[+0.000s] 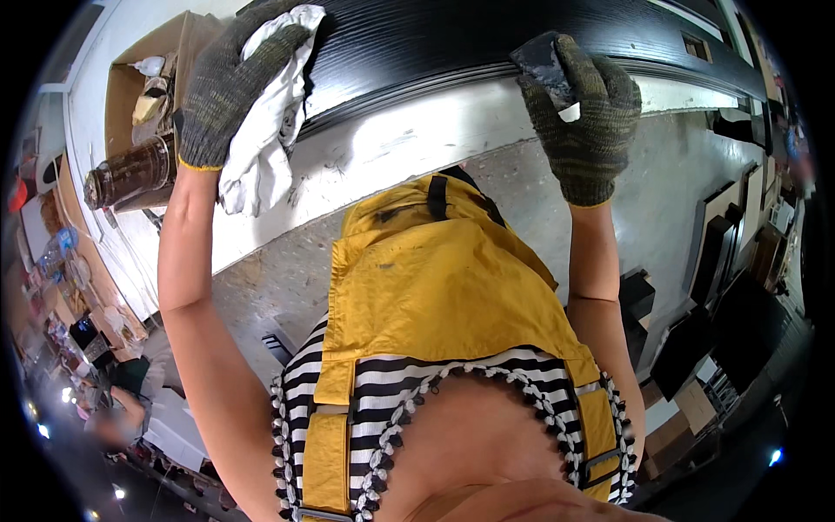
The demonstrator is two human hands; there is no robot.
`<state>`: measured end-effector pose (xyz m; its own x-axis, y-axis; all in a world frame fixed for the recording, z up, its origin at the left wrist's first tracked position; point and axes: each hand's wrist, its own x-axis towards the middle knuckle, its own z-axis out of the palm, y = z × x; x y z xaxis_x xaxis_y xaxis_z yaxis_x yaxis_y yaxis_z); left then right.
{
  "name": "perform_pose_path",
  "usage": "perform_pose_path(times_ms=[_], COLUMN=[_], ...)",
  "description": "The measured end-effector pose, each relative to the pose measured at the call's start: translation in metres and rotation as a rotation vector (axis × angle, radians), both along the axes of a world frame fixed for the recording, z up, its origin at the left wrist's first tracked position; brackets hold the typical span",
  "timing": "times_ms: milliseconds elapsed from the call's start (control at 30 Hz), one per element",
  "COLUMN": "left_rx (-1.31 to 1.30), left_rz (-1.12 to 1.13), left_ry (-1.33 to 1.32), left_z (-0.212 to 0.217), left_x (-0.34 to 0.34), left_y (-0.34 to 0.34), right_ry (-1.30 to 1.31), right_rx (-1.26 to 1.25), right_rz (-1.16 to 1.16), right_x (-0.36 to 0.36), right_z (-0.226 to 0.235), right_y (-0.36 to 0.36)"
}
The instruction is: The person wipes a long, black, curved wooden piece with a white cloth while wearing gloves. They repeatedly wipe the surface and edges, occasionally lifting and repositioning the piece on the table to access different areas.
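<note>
Both my hands wear dark knitted work gloves. My left hand (233,87) is closed on a white cloth (261,165), which hangs down over the near edge of the white work table. Under and beyond the hands lies a long black wood-grained board (417,43) with a grooved near edge. At the right part of that edge, my right hand (587,109) grips a dark block-like pad (541,65); its exact kind is unclear. A small white bit shows beneath the fingers. The pad rests at the board's edge.
Left of my left hand stands an open cardboard box (126,100) with odds and ends. A brown bottle (130,174) lies on its side by it. The white table (391,139) runs along the front. Dark panels (739,331) lean at right; another person (117,418) is at far left.
</note>
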<state>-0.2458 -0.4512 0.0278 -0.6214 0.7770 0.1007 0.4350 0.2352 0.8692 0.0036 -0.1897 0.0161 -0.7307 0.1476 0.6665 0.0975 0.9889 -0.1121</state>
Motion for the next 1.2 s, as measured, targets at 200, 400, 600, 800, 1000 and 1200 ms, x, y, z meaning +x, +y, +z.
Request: perform_pose_path(times_ms=[200, 400, 600, 800, 1000, 1200], left_rx=[-0.090, -0.094, -0.044, -0.029, -0.111, -0.211], left_rz=[0.162, 0.149, 0.135, 0.116, 0.116, -0.105], left_ry=[-0.118, -0.150, -0.131, -0.162, -0.129, 0.589], left_z=[0.035, 0.035, 0.027, 0.027, 0.034, -0.012], left_x=[0.027, 0.027, 0.027, 0.022, 0.028, -0.015], left_y=[0.010, 0.009, 0.007, 0.009, 0.004, -0.014], right_ry=[0.023, -0.014, -0.024, -0.056, -0.220, -0.172], right_rx=[-0.018, -0.007, -0.001, 0.004, -0.008, -0.098], right_rz=[0.075, 0.119, 0.093, 0.163, -0.035, 0.059], right_x=[-0.014, -0.022, -0.029, -0.040, -0.015, -0.049], right_z=[-0.004, -0.002, -0.008, 0.004, 0.016, 0.005], right_y=[-0.030, -0.044, -0.050, -0.066, -0.025, -0.089])
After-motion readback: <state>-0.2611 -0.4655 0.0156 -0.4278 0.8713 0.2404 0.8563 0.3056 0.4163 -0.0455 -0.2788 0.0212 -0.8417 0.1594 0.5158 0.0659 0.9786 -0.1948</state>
